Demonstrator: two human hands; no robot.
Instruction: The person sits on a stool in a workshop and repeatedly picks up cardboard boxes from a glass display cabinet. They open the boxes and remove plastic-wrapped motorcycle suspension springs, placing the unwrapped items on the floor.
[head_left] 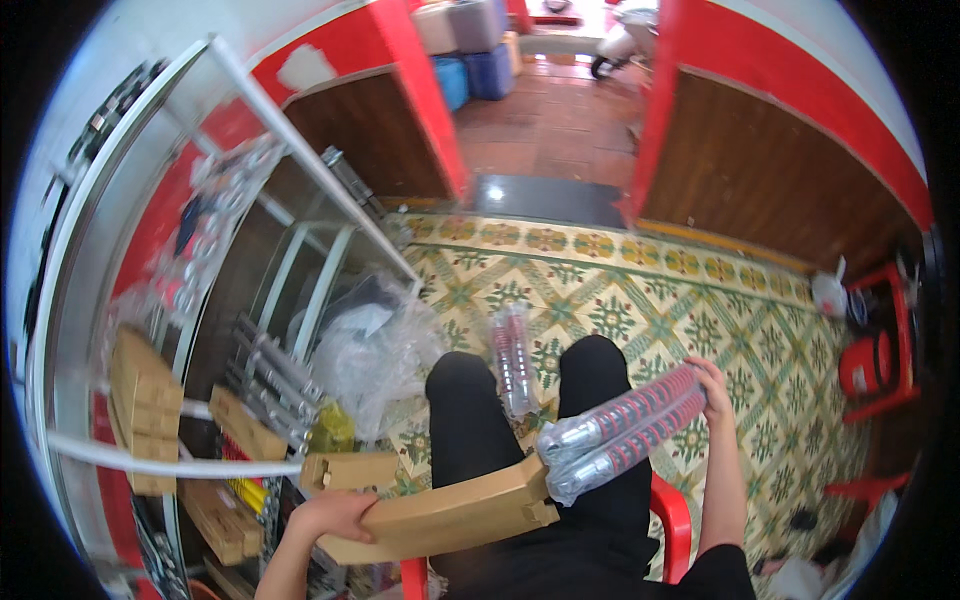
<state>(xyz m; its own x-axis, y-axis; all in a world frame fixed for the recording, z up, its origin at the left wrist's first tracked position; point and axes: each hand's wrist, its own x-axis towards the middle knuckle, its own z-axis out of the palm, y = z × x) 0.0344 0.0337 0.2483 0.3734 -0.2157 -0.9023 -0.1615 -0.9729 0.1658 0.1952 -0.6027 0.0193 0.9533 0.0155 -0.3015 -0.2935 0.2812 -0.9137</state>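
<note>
A long brown cardboard box lies across my lap, and my left hand is closed round its left end. At the box's right end is a pair of plastic-wrapped shock absorbers with red springs and silver bodies. Their near ends meet the box's mouth; I cannot tell whether any part is inside. My right hand grips their far end, out past my right knee. On the tiled floor between my knees rests another wrapped pair of red-spring shock absorbers.
To the left stands a metal-framed glass shelf holding flat cardboard boxes and silver shock absorbers. Beside it, clear plastic wrapping is heaped on the floor. I sit on a red chair. Red plastic furniture stands far right.
</note>
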